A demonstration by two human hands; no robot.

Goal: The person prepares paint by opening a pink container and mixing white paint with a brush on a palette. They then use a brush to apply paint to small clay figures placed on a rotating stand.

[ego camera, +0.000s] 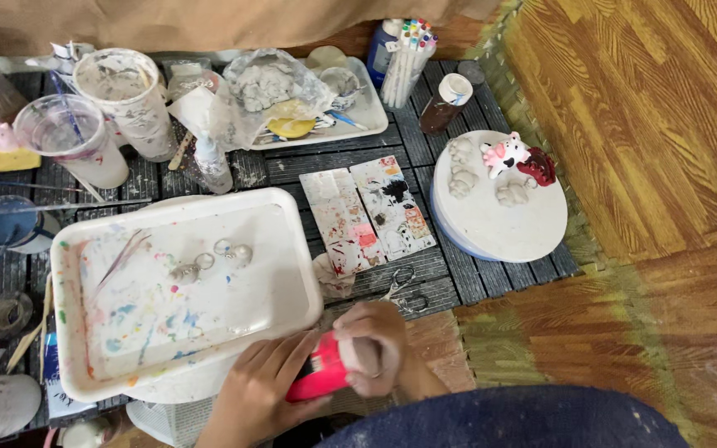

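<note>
At the bottom centre my left hand (257,390) wraps the body of a small pink-red paint bottle (319,377). My right hand (373,347) is closed over the bottle's top end. Both hands hover just past the near edge of a white paint-stained tray (280,224), which carries small key-ring charms (209,264) and a thin brush (122,255).
Two paint-smeared palette tiles (367,214) lie right of the tray, with scissors (404,289) near them. A round white board (499,220) holds clay figures, one painted. Plastic cups (126,99), a marker pack (407,58), a brown bottle (446,101) and a second tray (358,112) crowd the back.
</note>
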